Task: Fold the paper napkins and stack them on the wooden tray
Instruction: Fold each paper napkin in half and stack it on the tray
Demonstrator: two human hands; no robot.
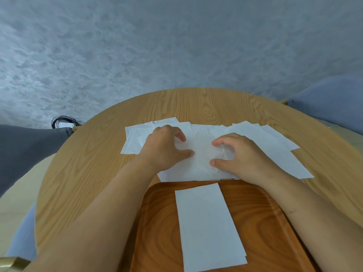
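Your round table [94, 173] holds the wooden tray [157, 222] at 6 o'clock and loose napkins [275, 146] at 12. They look limp and tearable, so lift by the corners. One folded napkin [208, 222] lies on the tray. Your left hand [167, 146] and right hand [241, 154] rest bent fingertips on the middle sheet [202, 154]; I cannot tell if they pinch it.

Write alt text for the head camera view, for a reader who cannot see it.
A person's left hand and right hand hold, with curled fingers, a white paper napkin atop a loose spread of unfolded white napkins on a round light-wood table. Nearer the camera, a folded white napkin lies on a reddish-brown wooden tray.
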